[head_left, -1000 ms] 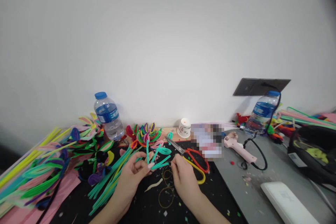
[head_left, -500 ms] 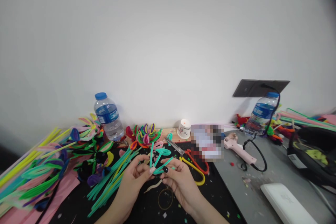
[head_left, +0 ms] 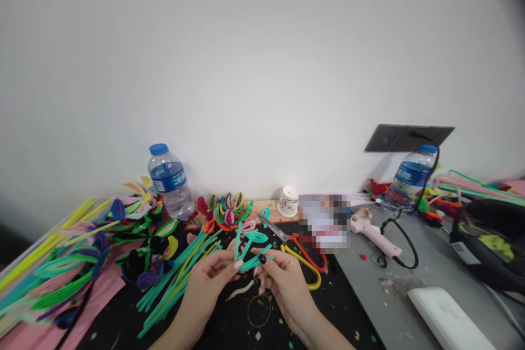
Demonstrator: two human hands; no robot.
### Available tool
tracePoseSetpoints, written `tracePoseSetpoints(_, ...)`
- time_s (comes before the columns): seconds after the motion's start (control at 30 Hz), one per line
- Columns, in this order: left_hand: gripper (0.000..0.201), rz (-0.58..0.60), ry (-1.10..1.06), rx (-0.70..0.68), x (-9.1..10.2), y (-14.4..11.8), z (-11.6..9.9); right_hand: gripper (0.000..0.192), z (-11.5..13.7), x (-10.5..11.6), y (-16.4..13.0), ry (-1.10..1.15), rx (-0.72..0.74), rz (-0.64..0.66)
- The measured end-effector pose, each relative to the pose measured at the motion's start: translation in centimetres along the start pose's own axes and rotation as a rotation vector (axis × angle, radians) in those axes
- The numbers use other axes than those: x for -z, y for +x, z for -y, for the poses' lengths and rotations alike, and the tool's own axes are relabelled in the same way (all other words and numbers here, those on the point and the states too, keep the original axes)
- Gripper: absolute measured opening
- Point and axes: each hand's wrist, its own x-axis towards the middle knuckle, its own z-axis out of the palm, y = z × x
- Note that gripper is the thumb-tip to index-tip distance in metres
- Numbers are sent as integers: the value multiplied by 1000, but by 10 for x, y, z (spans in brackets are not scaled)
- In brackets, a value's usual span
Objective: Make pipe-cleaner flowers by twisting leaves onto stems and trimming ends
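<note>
Teal pipe cleaners [head_left: 249, 249], a small bent bundle, sit between both hands just above the black mat [head_left: 229, 322], long axes running up and away from the fingers toward the wall. Left hand [head_left: 207, 279] pinches the lower ends, fingers pressed together. Right hand [head_left: 283, 279] pinches one strand from the right side, equally near. Scissors [head_left: 293, 240] lie just behind, loose teal stems [head_left: 172, 284] to the left.

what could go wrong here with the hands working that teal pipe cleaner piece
The scissors lie open just behind the right hand, so a reach back might catch the blades. The teal pipe cleaner piece, pinched by both hands, has free ends that could poke the left hand. The glue gun may be hot.
</note>
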Motion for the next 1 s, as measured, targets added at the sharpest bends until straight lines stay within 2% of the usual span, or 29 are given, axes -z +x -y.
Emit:
tracePoseSetpoints(0.33, 36, 64, -83, -46, -1, 1, 5, 20, 0, 3, 1, 45, -14, 26)
tracePoseSetpoints(0.53, 41, 65, -88, -46, 0, 2, 7, 22, -4, 2, 2, 46, -38, 27)
tracePoseSetpoints(0.8, 30, 70, -4, -77, -1, 2, 5, 24, -9, 4, 3, -58, 19, -5)
tracePoseSetpoints(1.0, 23, 20, 48, -78, -1, 1, 5, 23, -7, 4, 3, -86, 19, -15)
